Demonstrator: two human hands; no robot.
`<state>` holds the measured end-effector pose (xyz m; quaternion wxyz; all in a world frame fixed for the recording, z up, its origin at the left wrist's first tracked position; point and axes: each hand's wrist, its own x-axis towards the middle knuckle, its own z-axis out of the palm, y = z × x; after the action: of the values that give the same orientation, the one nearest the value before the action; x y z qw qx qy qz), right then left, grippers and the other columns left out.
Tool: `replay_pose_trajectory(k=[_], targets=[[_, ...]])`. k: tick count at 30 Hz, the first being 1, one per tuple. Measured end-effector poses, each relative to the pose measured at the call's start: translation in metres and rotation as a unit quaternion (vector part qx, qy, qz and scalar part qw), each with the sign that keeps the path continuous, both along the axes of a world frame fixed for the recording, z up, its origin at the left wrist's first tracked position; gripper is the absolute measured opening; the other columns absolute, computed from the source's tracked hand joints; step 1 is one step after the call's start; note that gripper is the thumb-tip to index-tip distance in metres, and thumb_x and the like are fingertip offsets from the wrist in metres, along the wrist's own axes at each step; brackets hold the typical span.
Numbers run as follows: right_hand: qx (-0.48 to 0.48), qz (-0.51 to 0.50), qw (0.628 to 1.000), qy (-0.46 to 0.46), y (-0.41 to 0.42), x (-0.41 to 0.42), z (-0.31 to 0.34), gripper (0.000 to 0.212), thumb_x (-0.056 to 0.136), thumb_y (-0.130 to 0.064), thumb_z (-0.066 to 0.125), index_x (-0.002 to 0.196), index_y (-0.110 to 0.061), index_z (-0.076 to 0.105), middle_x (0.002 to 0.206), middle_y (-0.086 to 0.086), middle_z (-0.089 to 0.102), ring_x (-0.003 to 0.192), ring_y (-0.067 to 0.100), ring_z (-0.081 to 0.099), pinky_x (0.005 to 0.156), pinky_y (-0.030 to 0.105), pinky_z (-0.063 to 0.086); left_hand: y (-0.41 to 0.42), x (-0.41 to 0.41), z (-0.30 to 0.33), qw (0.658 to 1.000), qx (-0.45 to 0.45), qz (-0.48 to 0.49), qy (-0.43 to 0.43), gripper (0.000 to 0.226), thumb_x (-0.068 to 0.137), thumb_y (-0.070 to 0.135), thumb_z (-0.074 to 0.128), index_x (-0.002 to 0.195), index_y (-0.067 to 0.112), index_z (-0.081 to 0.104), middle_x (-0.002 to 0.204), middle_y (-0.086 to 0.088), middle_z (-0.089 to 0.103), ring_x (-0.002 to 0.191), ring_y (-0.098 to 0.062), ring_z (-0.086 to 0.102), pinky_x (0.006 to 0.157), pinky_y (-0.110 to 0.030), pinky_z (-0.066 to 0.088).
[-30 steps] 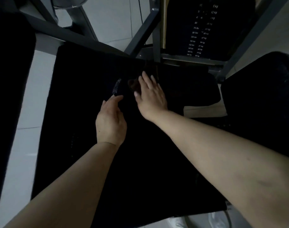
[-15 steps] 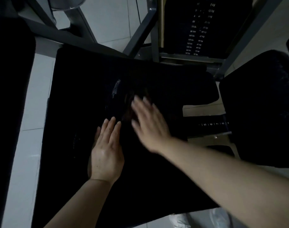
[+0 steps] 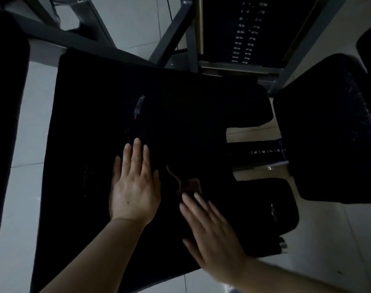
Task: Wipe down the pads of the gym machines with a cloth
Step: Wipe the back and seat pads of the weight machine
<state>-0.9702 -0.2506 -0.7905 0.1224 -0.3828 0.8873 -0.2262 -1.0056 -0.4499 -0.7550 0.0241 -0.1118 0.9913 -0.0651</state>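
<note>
A wide black seat pad [image 3: 91, 127] of a gym machine fills the middle of the head view, with a small scuff near its centre. My left hand [image 3: 135, 187] lies flat on it, fingers straight. My right hand [image 3: 212, 231] is flat too, blurred, pressing on a dark reddish cloth [image 3: 188, 185] whose edge shows just beyond its fingertips. The cloth is very dark against the pad and mostly hidden.
A second black pad [image 3: 332, 132] stands to the right, across a gap with a numbered adjustment bar [image 3: 262, 153]. A weight stack [image 3: 245, 32] in a grey frame [image 3: 169, 37] is at the back. Another dark pad [image 3: 5, 102] runs along the left. The floor is pale tile.
Both hands have slid toward me over the seat pad. The right hand has dragged the cloth back and to the right; the left hand flattened out.
</note>
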Motion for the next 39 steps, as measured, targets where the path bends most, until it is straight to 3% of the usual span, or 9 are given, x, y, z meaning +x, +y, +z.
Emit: replay_pose_trajectory(k=[6,9,13,18,22,28,32,36,39], targets=[[-0.02,-0.17,0.985,-0.017,-0.077,-0.183,-0.006,0.056,0.1,-0.036,0.036,0.15,-0.012,0.025,0.161,0.002,0.011,0.147,0.023,0.011,0.119,0.038,0.013,0.0,-0.001,0.0,1.0,-0.011,0.006,-0.004,0.06,0.097,0.035,0.019,0.147,0.003,0.029,0.157,-0.014,0.02,0.146,-0.028,0.016,0.117,-0.044,0.013],[-0.018,-0.2,0.979,-0.038,-0.085,-0.235,-0.007,0.057,0.1,-0.036,0.038,0.15,-0.013,0.024,0.161,0.0,0.01,0.147,0.021,0.011,0.118,0.037,0.013,0.0,-0.001,0.0,1.0,-0.008,0.006,0.002,0.059,0.097,0.034,0.02,0.147,0.003,0.029,0.157,-0.013,0.02,0.146,-0.028,0.016,0.117,-0.043,0.012],[-0.045,-0.201,0.978,0.01,-0.047,-0.151,-0.015,0.055,0.1,-0.036,0.036,0.147,-0.009,0.031,0.159,0.004,0.018,0.146,0.024,0.018,0.117,0.041,0.023,0.001,0.0,-0.001,1.0,-0.002,0.004,0.008,0.059,0.097,0.034,0.02,0.146,0.003,0.029,0.157,-0.013,0.02,0.145,-0.028,0.016,0.117,-0.043,0.011],[-0.003,-0.067,0.998,-0.019,0.047,0.015,-0.012,0.058,0.101,-0.041,0.027,0.149,-0.009,0.023,0.16,0.007,0.012,0.147,0.024,0.015,0.115,0.04,0.022,0.001,0.0,-0.001,1.0,-0.004,0.001,0.004,0.059,0.098,0.034,0.018,0.146,0.002,0.027,0.157,-0.014,0.019,0.146,-0.028,0.014,0.117,-0.044,0.011],[-0.013,-0.06,0.998,0.004,0.021,-0.049,-0.018,0.059,0.1,-0.044,0.023,0.148,-0.011,0.024,0.16,0.006,0.012,0.147,0.023,0.014,0.119,0.037,0.016,0.002,0.0,0.0,1.0,-0.007,0.001,0.004,0.06,0.097,0.034,0.017,0.146,0.002,0.028,0.157,-0.014,0.019,0.145,-0.028,0.015,0.117,-0.041,0.007],[-0.046,-0.266,0.962,-0.05,-0.045,-0.212,-0.022,0.056,0.1,-0.033,0.04,0.148,-0.008,0.026,0.16,0.002,0.01,0.146,0.022,0.015,0.118,0.039,0.019,0.0,-0.001,-0.002,1.0,-0.008,0.002,0.007,0.06,0.097,0.035,0.016,0.147,0.003,0.025,0.157,-0.013,0.017,0.146,-0.027,0.012,0.118,-0.042,0.008],[-0.076,-0.26,0.962,-0.034,-0.025,-0.148,-0.026,0.055,0.1,-0.033,0.038,0.147,-0.006,0.03,0.16,0.003,0.011,0.146,0.022,0.015,0.117,0.041,0.024,0.001,0.001,-0.002,1.0,0.009,0.003,0.017,0.06,0.098,0.034,0.016,0.147,0.002,0.027,0.157,-0.013,0.018,0.146,-0.027,0.013,0.118,-0.044,0.011],[-0.007,-0.11,0.994,-0.018,0.019,-0.02,-0.011,0.058,0.102,-0.041,0.017,0.151,-0.01,0.017,0.162,0.004,0.003,0.148,0.022,0.007,0.116,0.04,0.017,0.0,0.0,-0.002,0.999,0.013,0.0,0.029,0.059,0.097,0.033,0.019,0.145,0.001,0.029,0.156,-0.014,0.021,0.145,-0.028,0.015,0.117,-0.043,0.011],[0.017,-0.023,0.999,-0.023,0.028,-0.003,-0.008,0.06,0.102,-0.045,0.017,0.152,-0.011,0.013,0.161,0.005,0.003,0.148,0.024,0.008,0.113,0.041,0.017,0.001,0.0,0.0,0.999,0.018,-0.003,0.032,0.058,0.097,0.032,0.022,0.144,0.001,0.032,0.155,-0.015,0.024,0.144,-0.028,0.018,0.116,-0.043,0.012]])
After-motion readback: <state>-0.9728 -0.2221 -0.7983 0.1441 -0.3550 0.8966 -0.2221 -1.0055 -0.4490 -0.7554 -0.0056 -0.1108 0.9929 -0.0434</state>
